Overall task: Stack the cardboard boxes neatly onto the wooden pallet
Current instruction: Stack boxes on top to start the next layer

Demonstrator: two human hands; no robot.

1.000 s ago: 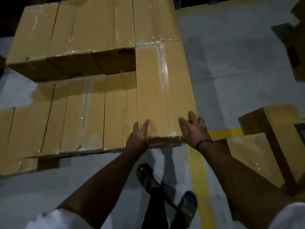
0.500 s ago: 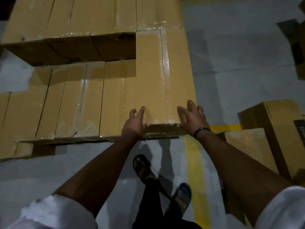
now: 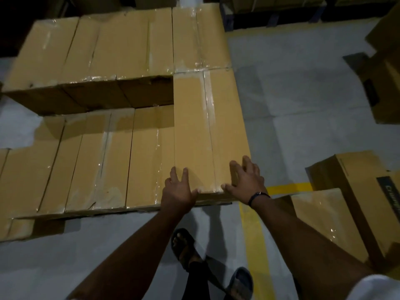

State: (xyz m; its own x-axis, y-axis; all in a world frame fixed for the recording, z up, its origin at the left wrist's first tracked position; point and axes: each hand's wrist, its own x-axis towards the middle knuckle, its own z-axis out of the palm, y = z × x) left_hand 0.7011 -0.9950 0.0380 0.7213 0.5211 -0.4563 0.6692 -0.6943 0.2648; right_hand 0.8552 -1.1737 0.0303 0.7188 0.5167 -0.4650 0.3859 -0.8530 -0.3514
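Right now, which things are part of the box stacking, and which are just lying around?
Job: the long box under the left hand and right hand; the stacked boxes beside it; probably the floor boxes waiting on the right.
Just there: yellow floor line; sandals; wristband.

Both arms extended forward; left hand (image 3: 178, 191) and right hand (image 3: 246, 182) palm-down, fingers spread and straight, thumbs pointing toward each other.

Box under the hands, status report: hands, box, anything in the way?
Left hand and right hand flat on the box, near end. It lies in the top layer, against the far box. Spare boxes on the floor at right, apart from it.
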